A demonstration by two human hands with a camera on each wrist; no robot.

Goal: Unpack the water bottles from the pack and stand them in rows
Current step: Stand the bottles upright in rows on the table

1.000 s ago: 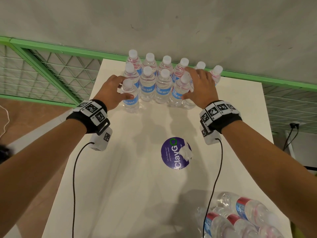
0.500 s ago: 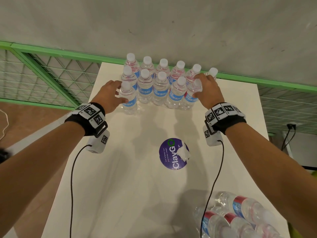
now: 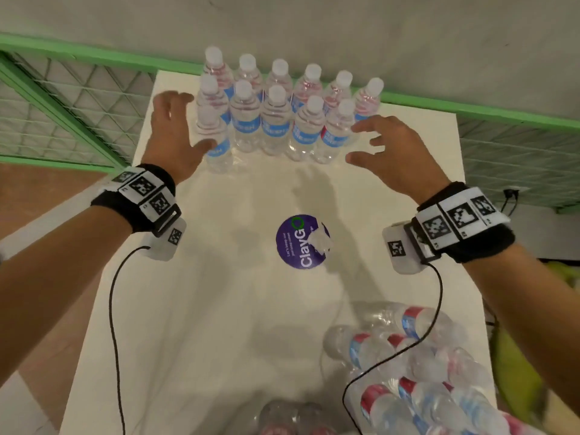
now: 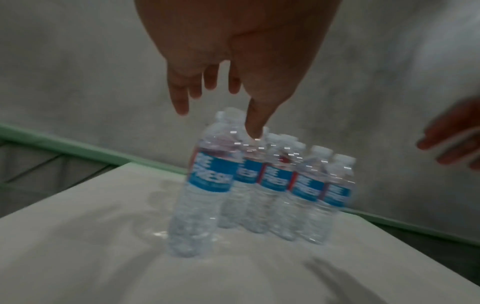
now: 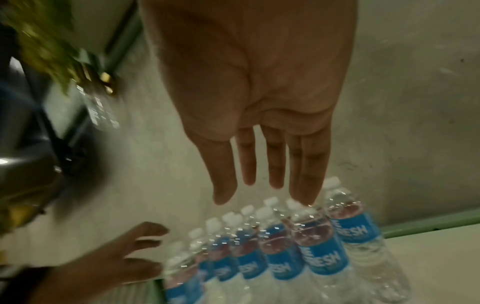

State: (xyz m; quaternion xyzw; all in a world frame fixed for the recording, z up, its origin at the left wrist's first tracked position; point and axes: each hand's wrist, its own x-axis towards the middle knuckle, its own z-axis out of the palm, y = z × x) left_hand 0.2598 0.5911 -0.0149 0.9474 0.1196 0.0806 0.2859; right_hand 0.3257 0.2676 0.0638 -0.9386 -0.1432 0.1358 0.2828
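Observation:
Several clear water bottles (image 3: pixel 276 117) with blue labels and white caps stand in two rows at the far end of the white table (image 3: pixel 219 309). My left hand (image 3: pixel 175 133) hovers open just left of the rows, its thumb close to the front-left bottle (image 3: pixel 216 142). My right hand (image 3: pixel 386 146) hovers open beside the front-right bottle (image 3: pixel 335 133), holding nothing. The left wrist view shows the left hand (image 4: pixel 233 82) with spread fingers above the bottles (image 4: pixel 259 185). In the right wrist view the right hand (image 5: pixel 259 144) has straight fingers over the rows (image 5: pixel 285 257). The plastic-wrapped pack (image 3: pixel 423 372) lies at the near right.
A round purple sticker (image 3: pixel 301 243) lies mid-table. A green rail (image 3: pixel 470 111) and wire mesh run behind the table, under a grey wall. Cables hang from both wrist cameras. Brown floor shows on the left.
Both hands have let go of the outer front bottles and pulled back a little with fingers spread. The view has tilted down, showing more of the pack.

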